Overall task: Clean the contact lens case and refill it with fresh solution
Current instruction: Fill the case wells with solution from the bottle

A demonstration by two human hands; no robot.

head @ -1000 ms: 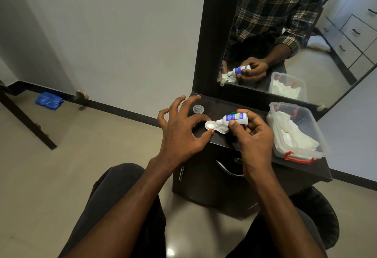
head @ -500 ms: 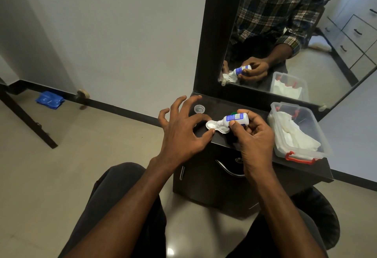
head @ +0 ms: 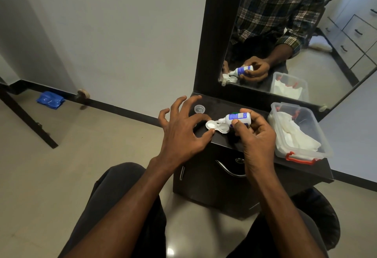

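A white contact lens case [head: 216,127] lies open on the dark vanity top [head: 224,141], near its front left corner. My left hand [head: 183,133] steadies the case's left well between thumb and index finger, the other fingers spread. My right hand [head: 255,133] grips a small white solution bottle [head: 237,118] with a blue label, tipped on its side with the nozzle over the case. A clear round cap [head: 199,108] sits on the top behind my left hand. The mirror [head: 295,33] repeats the bottle, the case and my right hand.
A clear plastic box [head: 318,147] with red latches, holding white tissues, stands at the right end of the vanity top. A drawer handle [head: 228,170] shows on the cabinet front below. My knees are against the cabinet. A blue packet [head: 50,99] lies on the floor far left.
Almost nothing moves: both hands keep their hold, with the bottle's nozzle staying over the case.
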